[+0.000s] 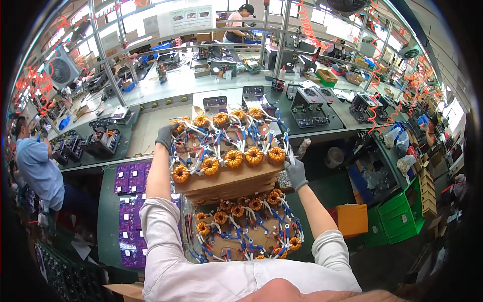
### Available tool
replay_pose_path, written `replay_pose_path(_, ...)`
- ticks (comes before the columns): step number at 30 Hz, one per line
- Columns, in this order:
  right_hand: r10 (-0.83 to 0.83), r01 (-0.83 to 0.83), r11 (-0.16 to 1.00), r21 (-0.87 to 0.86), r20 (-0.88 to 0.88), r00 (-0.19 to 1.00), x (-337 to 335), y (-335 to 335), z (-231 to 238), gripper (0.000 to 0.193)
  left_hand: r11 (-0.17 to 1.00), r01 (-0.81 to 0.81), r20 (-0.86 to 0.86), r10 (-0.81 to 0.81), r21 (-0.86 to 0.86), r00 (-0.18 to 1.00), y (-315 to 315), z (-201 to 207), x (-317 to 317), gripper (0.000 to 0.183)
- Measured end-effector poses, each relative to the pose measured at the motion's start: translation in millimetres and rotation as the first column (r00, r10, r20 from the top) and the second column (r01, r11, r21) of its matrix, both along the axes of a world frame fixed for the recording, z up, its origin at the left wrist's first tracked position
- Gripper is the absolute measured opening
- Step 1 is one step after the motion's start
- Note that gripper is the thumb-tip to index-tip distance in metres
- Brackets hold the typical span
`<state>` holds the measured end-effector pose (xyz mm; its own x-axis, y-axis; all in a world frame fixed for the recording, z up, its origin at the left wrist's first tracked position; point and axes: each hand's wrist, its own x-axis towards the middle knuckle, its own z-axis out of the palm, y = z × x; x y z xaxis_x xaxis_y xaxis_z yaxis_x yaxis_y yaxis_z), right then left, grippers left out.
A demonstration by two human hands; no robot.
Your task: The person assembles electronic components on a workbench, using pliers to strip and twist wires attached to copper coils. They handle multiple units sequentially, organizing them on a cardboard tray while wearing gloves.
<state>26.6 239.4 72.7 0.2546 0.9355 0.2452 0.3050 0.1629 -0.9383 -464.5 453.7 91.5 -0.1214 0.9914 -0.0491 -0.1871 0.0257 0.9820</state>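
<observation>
A thick stack of cardboard sheets [229, 188] is in front of me, between my two grey-gloved hands. On its top sheet, copper-wound ring coils [233, 158] stand in rows, with blue, white and red lead wires [243, 135] among them. At the far left corner, my left hand [165, 137] is closed on the stack, its fingertips partly hidden by a coil. My right hand [296, 172] grips the right side near the front corner. Closer to my body, a second cardboard layer [231, 232] bears more coils and wires, partly overlapped by the stack.
Purple circuit boards [133, 211] lie in rows at the left. Beyond the stack runs a conveyor bench [163, 123] with open metal-cased units [309, 108]. A green crate [400, 214] and an orange box [351, 220] are at the right. A person in blue [37, 166] stands at the left.
</observation>
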Motion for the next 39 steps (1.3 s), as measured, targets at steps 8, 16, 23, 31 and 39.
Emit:
replay_pose_path(8, -0.078, 0.108, 0.991, -0.078, 0.315, 0.946, -10.2, -3.5, 12.8, 0.024, 0.992, 0.099, -0.553, -0.037, 0.084, 0.832, 32.7, -12.9, -24.4, 0.029)
replay_pose_path(16, -0.174, 0.181, 0.983, 0.04, -0.134, 0.975, -27.1, -26.1, -4.0, 0.033, 0.896, -0.168, -0.63, 0.412, 0.41, 0.659, -89.6, 94.4, 23.6, 0.048)
replay_pose_path(23, -0.165, 0.161, 0.986, -0.038, -0.298, 0.94, -43.0, -15.3, -1.0, 0.023, 0.633, -0.619, 0.019, 0.691, 0.465, 0.722, -215.5, -9.0, 65.8, 0.051)
replay_pose_path(31, -0.082, 0.079, 0.997, -0.023, -0.346, 0.935, -27.5, -23.3, 9.5, 0.013, 0.663, -0.553, -0.413, 0.748, 0.505, 0.519, -245.1, 10.3, 103.3, 0.053)
replay_pose_path(39, 0.29, -0.625, 0.703, -0.339, -0.665, 0.688, -92.4, -174.7, 28.3, 0.02, 0.973, -0.007, 0.146, -0.028, 0.231, 0.989, -363.9, 23.3, 178.6, 0.024)
